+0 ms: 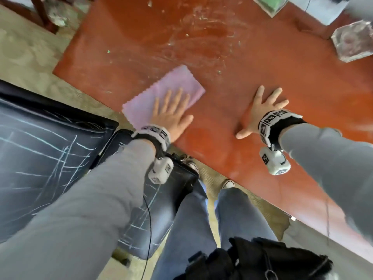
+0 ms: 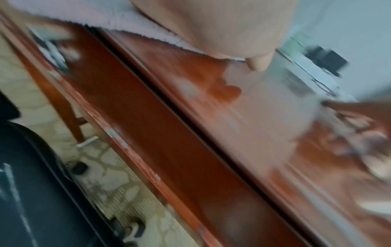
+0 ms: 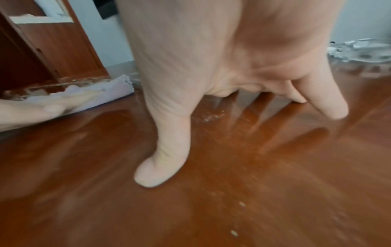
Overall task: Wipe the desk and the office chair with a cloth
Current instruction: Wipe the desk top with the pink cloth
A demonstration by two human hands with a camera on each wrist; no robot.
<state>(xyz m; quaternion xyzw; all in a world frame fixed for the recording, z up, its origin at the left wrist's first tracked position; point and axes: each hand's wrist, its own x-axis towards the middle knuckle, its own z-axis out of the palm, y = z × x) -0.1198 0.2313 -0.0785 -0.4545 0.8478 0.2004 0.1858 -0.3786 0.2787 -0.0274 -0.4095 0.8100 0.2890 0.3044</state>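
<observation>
Beige patterned floor under us, darker crackle lines showing in left wrist view. Dark wooden furniture leg at far left. Brown wooden cabinet stands beyond bench edge, pale grey-blue wall behind it. Soft, even light; we see dull sheen on wood surfaces.

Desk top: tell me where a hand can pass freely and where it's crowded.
Free: the bare desk strip between the left hand on the pink cloth and the flat right hand, plus the near edge beside the right wrist. Crowded: the far right corner, with a glass dish, papers and a clear box.
</observation>
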